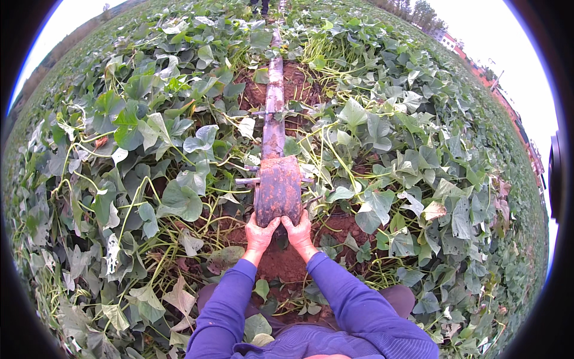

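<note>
Both my hands are on a thick roll of dark, soil-stained flat strip (pixel 280 190), which looks like plastic film or flat hose. My left hand (pixel 259 234) grips its near left edge, and my right hand (pixel 298 232) the near right edge. The thumbs almost meet on the near side; most of the fingers are hidden behind the roll. From the roll's far side a flat length of the strip (pixel 274 128) runs straight away along the ground. A short rod-like piece (pixel 247 180) sticks out at the roll's left side.
Dense green leafy vines (pixel 179 197) cover the ground on both sides. Bare reddish soil (pixel 281 263) shows in front of my knees and beside the strip. Far ahead, a person's dark-clothed legs (pixel 259 7) stand by the strip. Buildings (pixel 445 39) rise beyond the field at right.
</note>
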Demonstrator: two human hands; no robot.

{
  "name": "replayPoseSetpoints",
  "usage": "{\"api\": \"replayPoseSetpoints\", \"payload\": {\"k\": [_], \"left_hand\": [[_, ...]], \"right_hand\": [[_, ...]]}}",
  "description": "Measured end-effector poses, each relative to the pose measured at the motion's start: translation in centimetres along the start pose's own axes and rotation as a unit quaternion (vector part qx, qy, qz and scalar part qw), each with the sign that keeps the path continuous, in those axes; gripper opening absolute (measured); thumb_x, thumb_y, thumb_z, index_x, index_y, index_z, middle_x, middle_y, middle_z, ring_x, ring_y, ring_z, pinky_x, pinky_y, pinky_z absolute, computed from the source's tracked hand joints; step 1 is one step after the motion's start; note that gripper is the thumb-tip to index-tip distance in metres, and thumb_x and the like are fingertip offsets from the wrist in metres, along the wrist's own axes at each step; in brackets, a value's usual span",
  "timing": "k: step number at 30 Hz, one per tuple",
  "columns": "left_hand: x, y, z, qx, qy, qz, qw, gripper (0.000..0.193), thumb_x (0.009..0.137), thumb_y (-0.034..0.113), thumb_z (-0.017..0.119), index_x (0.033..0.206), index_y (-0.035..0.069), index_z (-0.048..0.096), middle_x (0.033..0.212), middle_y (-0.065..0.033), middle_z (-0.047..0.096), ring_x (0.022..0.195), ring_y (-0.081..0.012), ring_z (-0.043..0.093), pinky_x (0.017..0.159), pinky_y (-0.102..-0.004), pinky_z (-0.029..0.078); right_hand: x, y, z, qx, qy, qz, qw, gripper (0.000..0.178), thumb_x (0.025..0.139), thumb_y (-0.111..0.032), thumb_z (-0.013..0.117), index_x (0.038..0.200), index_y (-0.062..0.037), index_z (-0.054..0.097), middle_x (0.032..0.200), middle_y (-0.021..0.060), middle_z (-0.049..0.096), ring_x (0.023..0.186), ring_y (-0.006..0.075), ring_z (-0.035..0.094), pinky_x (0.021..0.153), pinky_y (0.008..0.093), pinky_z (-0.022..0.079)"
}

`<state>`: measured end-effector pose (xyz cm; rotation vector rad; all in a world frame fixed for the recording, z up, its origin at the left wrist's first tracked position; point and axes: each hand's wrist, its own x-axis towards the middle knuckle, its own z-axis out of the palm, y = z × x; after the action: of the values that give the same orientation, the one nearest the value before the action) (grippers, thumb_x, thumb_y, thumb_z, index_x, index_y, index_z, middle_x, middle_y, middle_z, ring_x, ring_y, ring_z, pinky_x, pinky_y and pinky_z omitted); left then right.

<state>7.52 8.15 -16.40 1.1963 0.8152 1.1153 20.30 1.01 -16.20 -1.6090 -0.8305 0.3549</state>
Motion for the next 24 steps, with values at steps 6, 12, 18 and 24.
{"api": "replayPoseSetpoints", "payload": {"k": [6,12,18,24], "left_hand": [[-0.13,-0.20,0.01,0.005,-0.004,0.005,1.000,0.051,0.082,0.019,0.092,0.121,-0.002,0.067,0.108,-0.0101,0.078,0.094,-0.0163,0.073,0.088,-0.0329,0.058],[-0.18,-0.11,-0.15,-0.007,-0.016,0.000,1.000,0.053,0.081,0.020,0.092,0.121,-0.003,0.066,0.108,-0.0111,0.078,0.095,-0.0168,0.073,0.087,-0.0327,0.058],[-0.43,0.20,-0.36,0.032,-0.023,-0.011,0.999,0.048,0.085,0.012,0.088,0.125,-0.002,0.065,0.114,-0.0097,0.076,0.100,-0.0154,0.071,0.092,-0.0323,0.057],[-0.38,-0.10,-0.36,0.033,-0.007,0.010,0.999,0.054,0.081,0.023,0.093,0.121,-0.002,0.067,0.106,-0.0118,0.079,0.093,-0.0180,0.074,0.086,-0.0333,0.059]], "right_hand": [[-0.15,0.22,0.12,0.045,0.006,-0.012,0.999,0.066,0.085,-0.037,0.087,0.125,0.0055,0.057,0.109,0.0188,0.076,0.099,0.0268,0.073,0.090,0.0384,0.056],[-0.38,-0.17,-0.01,0.067,-0.003,-0.011,0.998,0.063,0.087,-0.034,0.087,0.128,0.0049,0.060,0.114,0.0158,0.075,0.102,0.0211,0.070,0.092,0.0361,0.055],[-0.47,0.16,-0.05,0.063,-0.010,-0.011,0.998,0.064,0.088,-0.034,0.085,0.132,0.0046,0.060,0.116,0.0161,0.075,0.104,0.0225,0.071,0.094,0.0368,0.055],[-0.58,0.43,0.06,0.062,-0.016,-0.015,0.998,0.066,0.090,-0.039,0.083,0.134,0.0041,0.058,0.117,0.0157,0.074,0.106,0.0234,0.070,0.096,0.0375,0.054]]}}
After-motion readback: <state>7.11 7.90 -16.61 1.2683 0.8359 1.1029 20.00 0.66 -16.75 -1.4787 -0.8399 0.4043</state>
